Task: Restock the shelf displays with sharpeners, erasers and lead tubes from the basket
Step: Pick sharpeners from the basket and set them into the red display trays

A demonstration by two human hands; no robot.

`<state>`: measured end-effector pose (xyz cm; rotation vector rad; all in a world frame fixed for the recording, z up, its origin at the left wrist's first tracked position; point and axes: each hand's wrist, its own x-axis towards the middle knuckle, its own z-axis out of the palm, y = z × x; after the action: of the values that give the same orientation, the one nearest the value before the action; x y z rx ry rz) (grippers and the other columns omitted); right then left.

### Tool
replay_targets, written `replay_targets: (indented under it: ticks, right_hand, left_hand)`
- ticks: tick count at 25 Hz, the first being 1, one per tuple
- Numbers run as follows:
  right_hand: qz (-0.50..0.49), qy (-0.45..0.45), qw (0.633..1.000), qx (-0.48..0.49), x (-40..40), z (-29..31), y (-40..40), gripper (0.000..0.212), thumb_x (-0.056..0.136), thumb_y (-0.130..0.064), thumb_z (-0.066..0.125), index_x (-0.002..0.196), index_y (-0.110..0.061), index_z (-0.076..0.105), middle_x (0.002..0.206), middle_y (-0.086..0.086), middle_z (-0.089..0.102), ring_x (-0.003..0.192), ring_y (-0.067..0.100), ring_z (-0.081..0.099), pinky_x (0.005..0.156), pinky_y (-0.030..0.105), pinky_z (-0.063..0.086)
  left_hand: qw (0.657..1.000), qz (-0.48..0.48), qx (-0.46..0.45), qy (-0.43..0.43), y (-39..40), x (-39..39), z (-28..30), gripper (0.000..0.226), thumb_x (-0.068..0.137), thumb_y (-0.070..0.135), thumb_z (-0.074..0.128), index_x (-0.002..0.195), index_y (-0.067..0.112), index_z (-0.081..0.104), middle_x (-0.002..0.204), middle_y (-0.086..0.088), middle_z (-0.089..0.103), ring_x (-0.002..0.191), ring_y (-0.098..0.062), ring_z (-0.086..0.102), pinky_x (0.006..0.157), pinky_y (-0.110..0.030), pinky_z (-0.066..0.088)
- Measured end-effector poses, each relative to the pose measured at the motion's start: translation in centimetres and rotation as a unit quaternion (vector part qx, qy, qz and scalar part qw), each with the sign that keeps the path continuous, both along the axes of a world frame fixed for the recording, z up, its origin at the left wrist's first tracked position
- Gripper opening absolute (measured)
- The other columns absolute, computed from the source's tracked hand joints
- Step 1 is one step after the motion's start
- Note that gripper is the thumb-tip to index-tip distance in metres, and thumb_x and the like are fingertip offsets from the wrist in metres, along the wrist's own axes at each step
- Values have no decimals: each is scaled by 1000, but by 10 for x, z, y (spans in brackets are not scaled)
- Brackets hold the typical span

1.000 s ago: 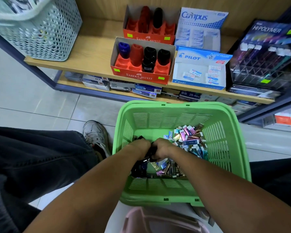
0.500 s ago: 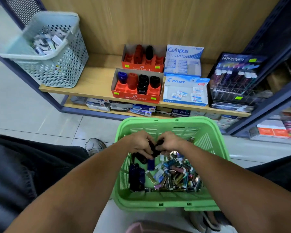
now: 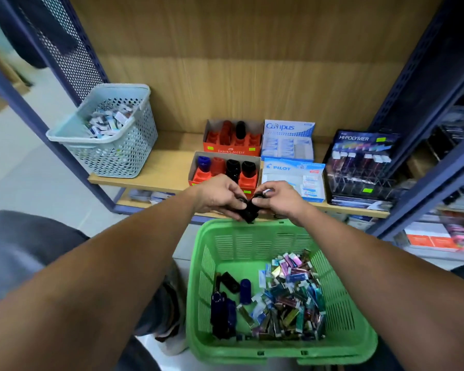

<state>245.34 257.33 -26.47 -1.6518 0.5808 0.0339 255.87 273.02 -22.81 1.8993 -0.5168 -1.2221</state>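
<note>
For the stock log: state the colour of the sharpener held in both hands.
Black. The sharpener, held above the green basket, shows best in the head view.

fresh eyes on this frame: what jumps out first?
The two bare hands, left hand and right hand, meet mid-frame, pinching small black plastic sharpeners just above the far rim of the bright green slotted plastic basket. In the basket lie a heap of shiny coloured lead tubes on the right and dark blue and black sharpeners on the left. Behind, the wooden shelf holds a red Faber-Castell display box.
</note>
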Motion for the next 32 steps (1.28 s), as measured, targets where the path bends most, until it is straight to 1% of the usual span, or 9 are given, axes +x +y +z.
replay_targets:
  ticks: [4, 7, 10, 13, 15, 18, 22, 26, 32]
  right_hand:
    - [-103, -52, 993, -13, 26, 3, -7, 16, 92, 10, 59, 107, 4, 63, 93, 11, 62, 75, 25, 68, 71, 30, 62]
    - [-143, -63, 987, -43, 45, 4, -13, 17, 92, 7, 61, 108, 1, 60, 87, 1, 56, 81, 31, 70, 78, 38, 62]
    - [-182, -87, 976, -78, 68, 6, -20, 17, 89, 2, 67, 104, -5, 60, 91, 5, 54, 85, 28, 69, 81, 44, 61]
    - [-224, -99, 954, -175, 96, 7, -31, 19, 86, -12, 73, 103, -16, 66, 98, 4, 65, 91, 23, 68, 86, 42, 58]
    - [-229, -93, 937, -246, 114, 11, -37, 25, 88, -16, 70, 113, -17, 68, 106, 1, 66, 98, 23, 66, 92, 41, 54]
    - [-228, -83, 909, -339, 141, 12, -49, 29, 93, -15, 64, 122, -14, 66, 119, 7, 61, 103, 27, 63, 95, 38, 49]
    - [-182, -58, 876, -443, 182, 5, -64, 28, 90, -10, 63, 118, -12, 64, 118, 11, 63, 103, 34, 62, 85, 39, 49]
    - [-106, -24, 871, -480, 217, -5, -73, 25, 89, -11, 62, 114, -11, 60, 112, 14, 66, 101, 36, 62, 81, 41, 51]
    - [-56, 3, 869, -491, 240, -23, -81, 28, 91, -14, 59, 119, -17, 63, 112, 17, 66, 102, 37, 63, 84, 39, 52]
  left_hand:
    - [995, 64, -37, -66, -8, 35, 26, 16, 89, -13, 61, 104, -9, 65, 104, -25, 68, 89, -33, 72, 74, -35, 62]
    - [986, 92, -43, -129, -18, 59, 40, 20, 93, -13, 54, 109, -8, 63, 116, -22, 62, 99, -32, 69, 78, -34, 62]
    - [974, 111, -48, -194, -28, 83, 43, 20, 91, -10, 60, 112, -8, 60, 117, -25, 61, 98, -31, 69, 76, -34, 62]
    - [953, 167, -50, -249, -41, 109, 36, 25, 88, -4, 68, 112, -2, 63, 110, -19, 66, 92, -28, 71, 69, -33, 63]
    - [930, 181, -38, -317, -50, 129, 29, 24, 89, 4, 70, 113, 4, 68, 104, -13, 70, 87, -24, 73, 78, -38, 62]
    - [909, 144, -25, -389, -68, 150, 19, 25, 92, 11, 65, 116, 5, 69, 104, -12, 73, 88, -25, 73, 87, -39, 58]
    - [868, 102, -25, -485, -90, 172, 4, 29, 89, 9, 63, 117, 10, 67, 113, -12, 70, 105, -30, 66, 92, -36, 52]
    - [859, 102, -20, -502, -106, 189, -7, 23, 89, 8, 62, 112, 8, 59, 105, -15, 66, 96, -32, 63, 81, -41, 54]
    - [874, 78, 2, -479, -114, 209, -22, 30, 90, 7, 64, 120, 13, 65, 113, -11, 69, 105, -29, 64, 92, -39, 53]
